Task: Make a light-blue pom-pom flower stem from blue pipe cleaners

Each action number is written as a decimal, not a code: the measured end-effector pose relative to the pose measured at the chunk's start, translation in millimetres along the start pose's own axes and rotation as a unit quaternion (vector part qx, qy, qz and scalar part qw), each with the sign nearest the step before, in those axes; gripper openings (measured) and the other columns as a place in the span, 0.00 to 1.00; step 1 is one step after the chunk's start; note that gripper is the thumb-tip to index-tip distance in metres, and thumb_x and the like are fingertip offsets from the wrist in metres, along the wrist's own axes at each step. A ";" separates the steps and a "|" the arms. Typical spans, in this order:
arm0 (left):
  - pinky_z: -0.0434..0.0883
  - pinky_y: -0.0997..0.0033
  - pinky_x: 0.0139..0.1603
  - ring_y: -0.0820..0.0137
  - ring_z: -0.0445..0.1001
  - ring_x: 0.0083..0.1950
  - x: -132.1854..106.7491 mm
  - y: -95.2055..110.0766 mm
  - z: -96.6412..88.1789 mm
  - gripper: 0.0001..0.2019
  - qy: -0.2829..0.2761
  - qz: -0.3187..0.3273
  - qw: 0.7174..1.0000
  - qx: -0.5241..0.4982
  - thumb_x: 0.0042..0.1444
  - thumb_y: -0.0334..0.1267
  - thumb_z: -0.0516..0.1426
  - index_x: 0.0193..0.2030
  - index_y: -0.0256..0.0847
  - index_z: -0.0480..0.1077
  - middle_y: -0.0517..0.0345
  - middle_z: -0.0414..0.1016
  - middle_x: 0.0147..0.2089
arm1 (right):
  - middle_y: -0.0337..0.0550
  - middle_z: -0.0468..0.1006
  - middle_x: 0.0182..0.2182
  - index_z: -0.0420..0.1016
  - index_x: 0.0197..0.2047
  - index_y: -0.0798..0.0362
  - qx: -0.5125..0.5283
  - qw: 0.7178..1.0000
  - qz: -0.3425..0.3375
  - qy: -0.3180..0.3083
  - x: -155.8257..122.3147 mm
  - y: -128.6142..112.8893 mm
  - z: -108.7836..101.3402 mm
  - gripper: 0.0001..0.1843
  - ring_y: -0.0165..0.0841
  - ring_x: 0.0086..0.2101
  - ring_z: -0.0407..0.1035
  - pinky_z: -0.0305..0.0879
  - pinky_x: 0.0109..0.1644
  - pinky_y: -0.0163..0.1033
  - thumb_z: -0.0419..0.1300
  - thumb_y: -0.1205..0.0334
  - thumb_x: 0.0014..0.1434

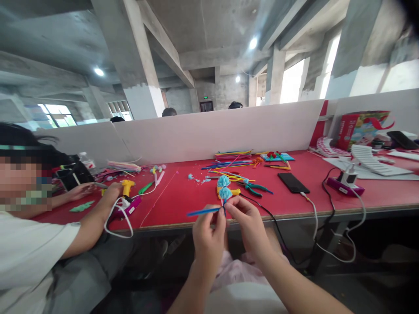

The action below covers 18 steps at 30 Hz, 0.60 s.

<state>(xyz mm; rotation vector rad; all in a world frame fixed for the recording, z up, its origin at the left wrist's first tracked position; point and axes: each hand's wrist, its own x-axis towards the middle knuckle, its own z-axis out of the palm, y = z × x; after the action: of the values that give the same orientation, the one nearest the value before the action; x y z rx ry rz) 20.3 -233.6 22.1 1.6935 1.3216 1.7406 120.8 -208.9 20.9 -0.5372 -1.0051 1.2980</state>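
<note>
Over the table's front edge, my left hand [209, 229] pinches a blue pipe cleaner [203, 212] that sticks out to the left. My right hand [244, 218] is closed on the same blue piece, thumb and forefinger meeting just below two light-blue fluffy pompom flowers [224, 187]. Fingers hide the spot where the blue strand meets the flowers' stem. Just behind the flowers lies a yellow hot glue gun [235, 192], partly covered by them. Blue-green pliers [255, 187] rest to the right of it.
Bundled pipe cleaners [232, 156] lie at the back by a white partition [216, 131]. A black phone [293, 182] and a purple power strip [345, 186] with cables are on the right. A person [39, 244] sits at the left, near another yellow glue gun [127, 187].
</note>
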 end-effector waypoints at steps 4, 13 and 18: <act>0.66 0.71 0.42 0.67 0.71 0.37 -3.2 -7.0 -1.4 0.06 0.000 0.141 0.984 0.107 0.55 0.33 0.54 0.36 0.41 0.73 0.51 0.74 0.34 | 0.35 0.70 0.24 0.71 0.28 0.53 -0.086 0.994 -0.044 0.047 -3.9 0.7 -2.6 0.07 0.29 0.28 0.61 0.60 0.35 0.34 0.65 0.61 0.50; 0.64 0.76 0.26 0.74 0.67 0.22 1.8 19.7 -2.3 0.11 -0.065 -0.180 0.963 -0.190 0.54 0.40 0.55 0.23 0.38 0.67 0.61 0.68 0.21 | 0.33 0.70 0.16 0.73 0.27 0.52 0.045 0.998 0.006 -0.047 -5.2 -7.8 -0.2 0.04 0.28 0.16 0.62 0.60 0.22 0.35 0.63 0.62 0.53; 0.56 0.81 0.20 0.81 0.59 0.18 7.3 21.1 -3.8 0.11 -0.140 -0.289 0.880 -0.351 0.53 0.37 0.55 0.22 0.35 0.64 0.63 0.63 0.20 | 0.36 0.74 0.17 0.74 0.25 0.53 0.076 0.994 0.027 -0.076 -3.3 -11.1 -3.4 0.05 0.29 0.18 0.66 0.64 0.26 0.36 0.64 0.64 0.51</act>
<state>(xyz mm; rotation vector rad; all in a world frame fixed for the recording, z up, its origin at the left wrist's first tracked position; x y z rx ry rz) 22.3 -239.5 43.8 0.9525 0.7907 1.3117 129.7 -213.9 27.2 -0.3547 -1.0129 1.4669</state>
